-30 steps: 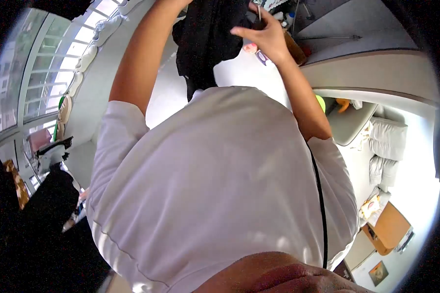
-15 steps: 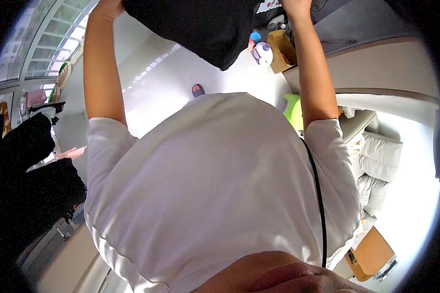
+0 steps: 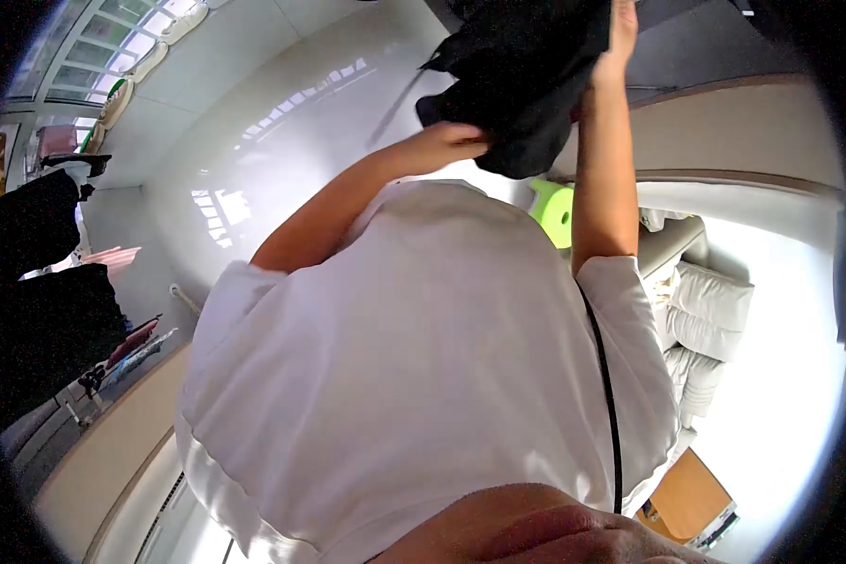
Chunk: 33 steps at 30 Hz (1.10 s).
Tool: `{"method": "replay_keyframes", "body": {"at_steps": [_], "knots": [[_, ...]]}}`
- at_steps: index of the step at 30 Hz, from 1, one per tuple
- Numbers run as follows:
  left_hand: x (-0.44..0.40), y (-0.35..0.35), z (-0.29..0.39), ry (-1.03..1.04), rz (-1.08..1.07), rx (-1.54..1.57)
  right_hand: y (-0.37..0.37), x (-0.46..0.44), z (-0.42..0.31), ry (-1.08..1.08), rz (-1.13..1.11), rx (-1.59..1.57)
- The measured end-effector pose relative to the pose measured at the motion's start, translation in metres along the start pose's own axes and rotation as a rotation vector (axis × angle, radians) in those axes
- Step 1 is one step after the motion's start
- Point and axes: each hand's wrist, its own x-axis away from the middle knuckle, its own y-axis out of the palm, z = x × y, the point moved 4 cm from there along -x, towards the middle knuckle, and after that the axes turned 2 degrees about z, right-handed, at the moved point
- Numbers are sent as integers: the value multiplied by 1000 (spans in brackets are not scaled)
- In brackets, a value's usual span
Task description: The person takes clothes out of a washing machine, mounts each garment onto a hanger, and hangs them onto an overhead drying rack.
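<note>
A piece of black cloth (image 3: 531, 89), which looks like a garment, hangs bunched up at the top right of the head view. My left hand (image 3: 446, 146) reaches across in front of my body, its fingers curled at the cloth's lower left edge. Higher up, my right hand (image 3: 618, 42) is on the cloth's right edge with the arm stretched forward; the cloth covers part of its fingers.
A dark grey surface (image 3: 691, 47) lies beyond my right arm. A lime-green plastic object (image 3: 555, 211) stands beside that arm. Black cloths (image 3: 47, 329) hang at left, shoes (image 3: 148, 64) sit by the barred window, and a pale sofa (image 3: 710, 310) is at right.
The cloth, earlier spread between both raised hands, is now gathered to the right. My left hand has come down and across towards the right one. My view has shifted slightly.
</note>
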Motion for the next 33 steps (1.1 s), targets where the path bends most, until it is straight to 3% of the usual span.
{"method": "replay_keyframes", "body": {"at_steps": [1,2,4,5,6,7,9,11,14,16,19,21,22,24,25,26,28,29,30,32,33], "knots": [[19,-5,-8,91,56,396,1,7,-13,16,-7,-52],[38,-19,-5,-111,81,438,3,13,-22,23,-11,-82],[39,-36,-57,-103,329,375,10,27,-32,37,-22,-120],[32,-39,-71,151,391,140,15,36,-34,47,-29,-133],[25,-36,-85,248,431,174,21,43,-35,58,-36,-144],[23,-35,-74,218,641,42,26,53,-36,69,-35,-146],[23,-41,-45,184,850,-83,37,67,-38,83,-39,-153],[18,-53,-20,504,674,50,48,80,-37,96,-44,-146],[21,-64,-32,386,548,197,61,93,-29,115,-44,-135],[53,-86,15,516,798,-62,69,102,-21,132,-40,-131],[68,-95,42,512,832,16,80,112,-2,164,-40,-123],[77,-94,71,725,781,215,85,123,12,190,-37,-115],[83,-100,70,715,788,216,86,130,19,207,-30,-113],[103,-128,76,416,1011,-283,84,141,26,231,-22,-117],[115,-138,89,411,1058,-256,83,149,27,243,-23,-128],[117,-144,83,451,1180,-804,78,154,29,261,-28,-149],[112,-162,17,128,1020,-571,89,166,32,296,-50,-200],[123,-158,12,-193,813,-785,113,183,24,213,43,-68],[130,-156,-14,-321,681,-733,127,191,17,124,137,61],[159,-135,-1,-390,310,-471,140,208,31,97,81,130],[179,-118,16,-672,152,-150,152,217,40,93,11,153]]}}
